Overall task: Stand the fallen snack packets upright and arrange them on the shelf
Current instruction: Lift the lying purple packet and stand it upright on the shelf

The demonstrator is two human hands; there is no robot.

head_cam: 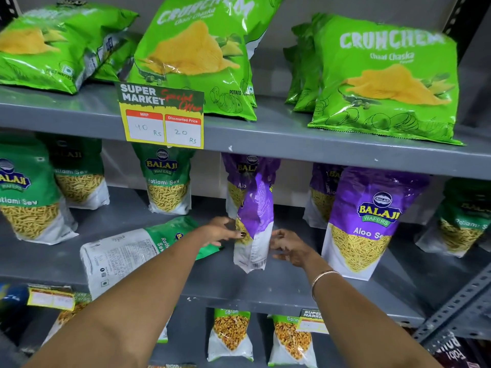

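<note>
A purple Aloo Sev packet (255, 221) stands edge-on in the middle of the grey middle shelf (265, 290). My left hand (221, 231) touches its left side and my right hand (288, 248) touches its right side near the bottom; both grip it lightly. A green Ratlami Sev packet (127, 254) lies flat on its face to the left, under my left forearm. Another purple packet (368, 221) stands upright to the right. One more purple packet (240, 171) stands behind the held one.
Green Ratlami Sev packets (167, 181) stand at the back left of the same shelf. Green Crunchem chip bags (385, 78) fill the top shelf, with a price tag (162, 118) on its edge. Garam packets (231, 333) sit on the lower shelf. A perforated metal upright (457, 304) is at right.
</note>
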